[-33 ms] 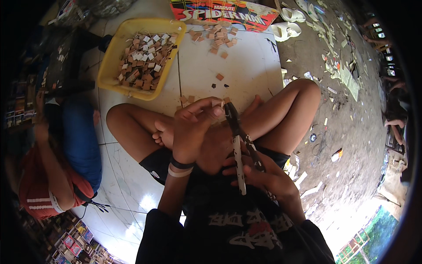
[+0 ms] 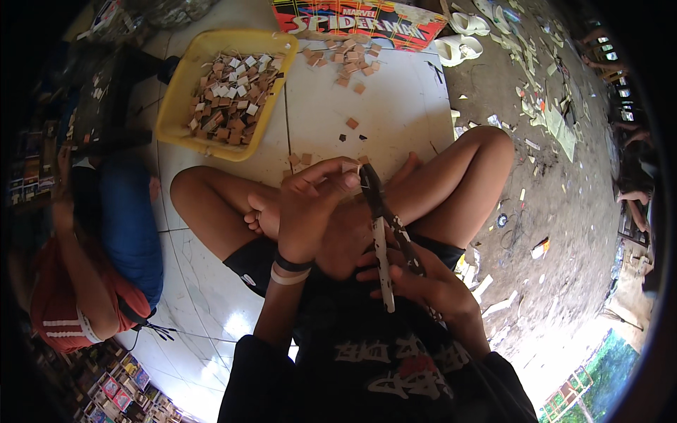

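Observation:
My right hand (image 2: 434, 283) is closed round the handles of worn pliers (image 2: 372, 190), black with pale patches where the coating is chipped. Their dark jaws point away from me, over my crossed legs. At the jaw tips, the thumb and fingertips of my left hand (image 2: 309, 204) pinch together. A thin pale strand shows beside them, but the fingers mostly cover what they hold. Just past the tips, a small brown square (image 2: 306, 159) lies on the tiles with others like it. Two dark chips (image 2: 343, 137) rest farther out.
A yellow tub (image 2: 218, 149) with many small brown and white squares stands far left. More loose squares (image 2: 349, 60) lie before a red printed board (image 2: 317, 28). Another person (image 2: 127, 225) sits at left. Scraps litter the dirt floor (image 2: 522, 176) at right, near white sandals (image 2: 458, 49).
The other person's arm at left has shifted slightly. My hands and the pliers look almost unmoved.

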### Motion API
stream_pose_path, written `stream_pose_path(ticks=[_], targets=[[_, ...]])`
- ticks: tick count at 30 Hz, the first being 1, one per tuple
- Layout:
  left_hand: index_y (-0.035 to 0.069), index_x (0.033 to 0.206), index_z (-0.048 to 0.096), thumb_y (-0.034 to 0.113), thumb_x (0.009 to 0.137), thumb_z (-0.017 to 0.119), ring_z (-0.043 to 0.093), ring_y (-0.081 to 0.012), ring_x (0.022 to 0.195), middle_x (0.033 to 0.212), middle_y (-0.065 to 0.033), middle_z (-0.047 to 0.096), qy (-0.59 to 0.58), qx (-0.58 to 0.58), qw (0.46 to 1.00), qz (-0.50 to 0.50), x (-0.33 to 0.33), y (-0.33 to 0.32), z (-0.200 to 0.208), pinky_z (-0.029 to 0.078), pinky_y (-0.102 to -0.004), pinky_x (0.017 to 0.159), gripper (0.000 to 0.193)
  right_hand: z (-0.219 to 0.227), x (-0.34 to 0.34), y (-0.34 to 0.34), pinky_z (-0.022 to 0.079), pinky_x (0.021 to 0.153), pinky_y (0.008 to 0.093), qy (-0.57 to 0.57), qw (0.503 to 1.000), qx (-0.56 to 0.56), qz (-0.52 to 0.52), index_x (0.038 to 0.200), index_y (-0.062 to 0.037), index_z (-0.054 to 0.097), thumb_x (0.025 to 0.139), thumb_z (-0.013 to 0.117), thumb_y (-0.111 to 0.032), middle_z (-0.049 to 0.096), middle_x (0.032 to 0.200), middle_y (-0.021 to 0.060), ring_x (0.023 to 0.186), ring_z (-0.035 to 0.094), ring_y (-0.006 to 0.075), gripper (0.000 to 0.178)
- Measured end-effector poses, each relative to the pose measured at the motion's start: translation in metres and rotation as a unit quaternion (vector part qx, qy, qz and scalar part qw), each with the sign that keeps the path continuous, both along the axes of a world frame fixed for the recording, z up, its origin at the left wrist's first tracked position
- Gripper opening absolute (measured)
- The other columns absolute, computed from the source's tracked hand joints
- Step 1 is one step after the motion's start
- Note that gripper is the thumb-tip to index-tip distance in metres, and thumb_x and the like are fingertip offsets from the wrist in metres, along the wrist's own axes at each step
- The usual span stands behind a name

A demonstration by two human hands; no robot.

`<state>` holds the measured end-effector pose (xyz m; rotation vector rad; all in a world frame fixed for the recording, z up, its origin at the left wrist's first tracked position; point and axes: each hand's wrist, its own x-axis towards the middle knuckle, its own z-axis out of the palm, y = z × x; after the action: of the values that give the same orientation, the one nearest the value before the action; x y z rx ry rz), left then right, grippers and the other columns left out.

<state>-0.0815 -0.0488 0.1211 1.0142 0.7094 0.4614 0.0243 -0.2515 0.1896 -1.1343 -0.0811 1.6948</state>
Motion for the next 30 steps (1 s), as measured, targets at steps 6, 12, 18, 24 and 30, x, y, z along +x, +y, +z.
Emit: stream_pose_path(ticks=[6,12,18,24,30], targets=[[-0.006,0.118,0.074,0.000,0.095,0.076,0.072,-0.0136,0.100,0.106,-0.0094,0.078,-0.031,0.011,0.999,0.001,-0.001,-0.004,0.000,0.057,-0.0293,0.096,0.024,0.007,-0.001,0.005,0.057,0.098,0.0391,-0.011,1.000,-0.004,-0.007,0.151,0.0057,0.040,0.107,0.063,-0.023,0.060,0.133,0.0167,0.127,0.064,0.0268,0.058],[-0.006,0.118,0.075,-0.002,0.094,0.076,0.071,-0.0132,0.100,0.106,-0.0092,0.078,-0.038,0.012,0.999,0.006,-0.001,-0.004,0.002,0.057,-0.0292,0.096,0.024,0.003,-0.003,0.003,0.057,0.098,0.0393,-0.016,1.000,-0.007,-0.011,0.152,0.0050,0.040,0.107,0.064,-0.026,0.061,0.130,0.0157,0.123,0.065,0.0255,0.060],[-0.006,0.117,0.075,-0.003,0.093,0.077,0.072,-0.0136,0.099,0.106,-0.0094,0.078,-0.044,0.013,0.999,0.008,-0.001,-0.004,0.000,0.058,-0.0290,0.095,0.025,-0.003,-0.001,0.003,0.055,0.100,0.0394,-0.014,1.000,0.012,0.022,0.151,0.0026,0.042,0.106,0.063,-0.025,0.062,0.126,0.0142,0.117,0.065,0.0226,0.057],[-0.005,0.118,0.075,-0.005,0.092,0.077,0.072,-0.0142,0.100,0.108,-0.0104,0.078,-0.043,0.053,0.998,0.002,-0.004,-0.003,-0.001,0.058,-0.0294,0.096,0.026,-0.010,-0.007,0.001,0.054,0.093,0.0364,-0.042,0.999,0.009,0.023,0.154,0.0005,0.040,0.106,0.060,-0.020,0.065,0.112,0.0120,0.104,0.067,0.0208,0.056],[-0.006,0.117,0.075,-0.010,0.090,0.075,0.072,-0.0150,0.100,0.109,-0.0116,0.078,-0.070,0.076,0.995,-0.012,-0.003,-0.005,-0.006,0.058,-0.0287,0.095,0.027,-0.037,-0.024,-0.005,0.052,0.068,0.0259,-0.131,0.991,0.013,0.026,0.144,-0.0023,0.048,0.107,0.064,-0.019,0.063,0.091,0.0026,0.075,0.062,0.0109,0.044]])
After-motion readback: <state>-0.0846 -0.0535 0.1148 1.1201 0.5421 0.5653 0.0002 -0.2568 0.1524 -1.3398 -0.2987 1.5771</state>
